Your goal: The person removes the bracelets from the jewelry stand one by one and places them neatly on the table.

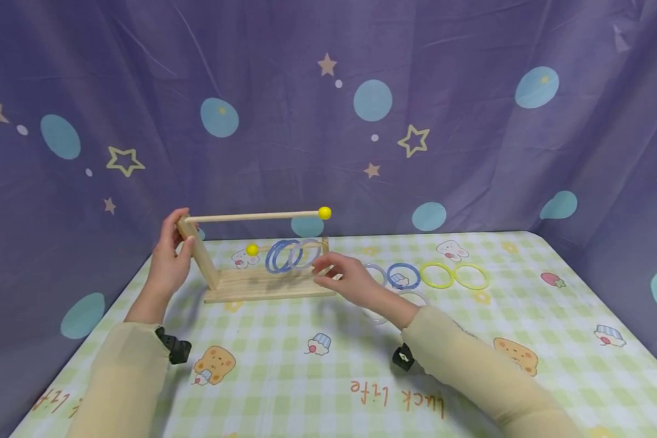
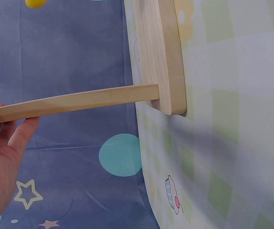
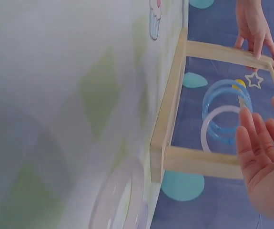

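The wooden stand is gripped by the left hand; the right hand, fingers parted, hovers near blue rings. Only the head view shows yellow rings at right.

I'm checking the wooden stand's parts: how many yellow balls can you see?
2: one yellow ball on the end of the upper rod, another yellow ball on the end of the lower rod.
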